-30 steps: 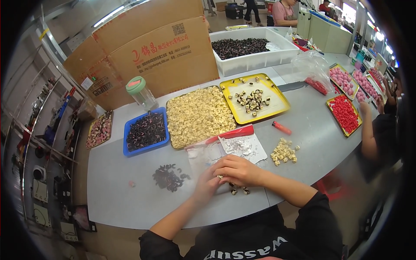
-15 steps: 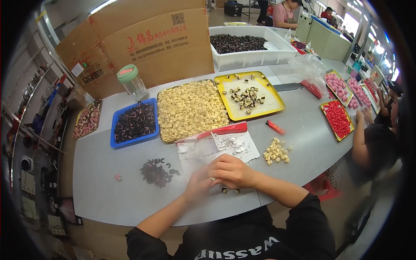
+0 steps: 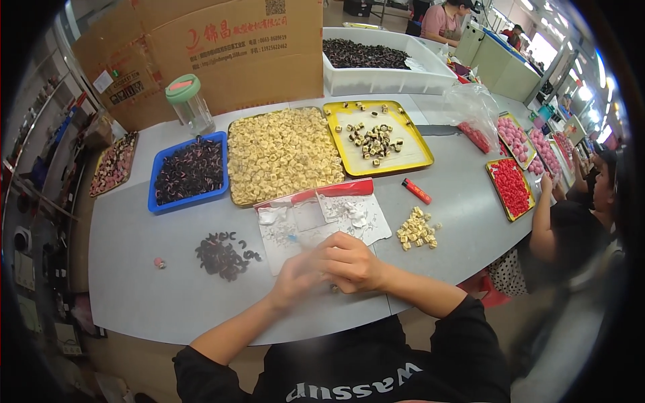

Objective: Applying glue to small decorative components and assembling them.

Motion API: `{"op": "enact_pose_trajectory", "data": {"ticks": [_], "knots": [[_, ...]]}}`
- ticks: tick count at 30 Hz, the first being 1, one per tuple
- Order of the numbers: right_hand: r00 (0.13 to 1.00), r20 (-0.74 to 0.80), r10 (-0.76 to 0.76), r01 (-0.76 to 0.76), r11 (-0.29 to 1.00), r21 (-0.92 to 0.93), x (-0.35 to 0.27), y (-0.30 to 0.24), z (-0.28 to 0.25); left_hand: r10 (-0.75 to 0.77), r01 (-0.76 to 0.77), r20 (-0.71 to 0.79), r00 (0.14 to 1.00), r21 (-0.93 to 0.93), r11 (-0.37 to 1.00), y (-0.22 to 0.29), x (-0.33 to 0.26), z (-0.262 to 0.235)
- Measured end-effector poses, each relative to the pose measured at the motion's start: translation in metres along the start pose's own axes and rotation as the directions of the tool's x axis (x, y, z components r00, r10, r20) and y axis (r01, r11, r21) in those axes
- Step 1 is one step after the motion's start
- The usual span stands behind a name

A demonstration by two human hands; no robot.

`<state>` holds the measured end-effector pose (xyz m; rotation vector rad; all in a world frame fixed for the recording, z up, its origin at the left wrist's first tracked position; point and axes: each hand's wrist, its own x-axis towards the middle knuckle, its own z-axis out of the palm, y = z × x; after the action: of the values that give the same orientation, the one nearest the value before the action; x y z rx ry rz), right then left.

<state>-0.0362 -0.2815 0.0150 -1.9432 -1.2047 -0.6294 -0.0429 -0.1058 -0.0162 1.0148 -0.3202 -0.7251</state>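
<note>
My left hand (image 3: 294,279), blurred, and my right hand (image 3: 351,262) meet over the near edge of a white card (image 3: 376,228). Both have closed fingers pressed together at one spot, and what they grip is hidden between them. A faint bluish streak shows just above the left fingers, too blurred to name. White paste (image 3: 355,213) is smeared on the card. Under the right hand a small piece peeks out on the table. To the left lies a pile of dark curved pieces (image 3: 225,258); to the right, a heap of cream cube-shaped pieces (image 3: 416,230).
Behind the card stand a blue tray (image 3: 156,201) of dark pieces, a tray heaped with cream cubes (image 3: 282,154) and a yellow tray (image 3: 423,160) of assembled cubes. A red lighter-shaped stick (image 3: 417,191) lies right. Farther back are a lidded jar (image 3: 191,107), a cardboard box (image 3: 201,60) and a white bin (image 3: 383,84).
The whole view has shifted, so the table things sit further left and higher. Both hands stay together; the pale piece seen between the fingers before is now hidden.
</note>
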Motion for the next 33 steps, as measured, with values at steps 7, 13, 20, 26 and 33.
{"op": "enact_pose_trajectory", "data": {"ticks": [7,13,20,26,33], "knots": [[0.995,0.019,0.094,-0.095,0.995,0.036,-0.008,0.001,0.005,0.004,-0.002,0.042,0.999,-0.05,0.999,0.0,-0.001,0.0],[0.99,0.047,0.133,-0.137,0.985,0.103,-0.006,0.002,0.0,0.083,-0.084,-0.085,0.993,-0.013,0.996,-0.004,-0.001,-0.002],[0.878,0.107,0.467,-0.439,0.693,0.572,-0.011,0.012,-0.003,0.78,-0.463,0.017,0.626,0.813,0.354,0.013,0.004,-0.006],[0.809,0.329,0.487,-0.554,0.447,0.702,-0.011,0.005,0.001,0.839,-0.514,0.177,0.514,0.847,0.137,0.01,0.006,-0.005],[0.834,0.339,0.435,-0.531,0.464,0.709,-0.011,0.006,-0.002,0.843,-0.542,0.257,0.472,0.839,0.047,0.009,0.002,-0.003]]}}
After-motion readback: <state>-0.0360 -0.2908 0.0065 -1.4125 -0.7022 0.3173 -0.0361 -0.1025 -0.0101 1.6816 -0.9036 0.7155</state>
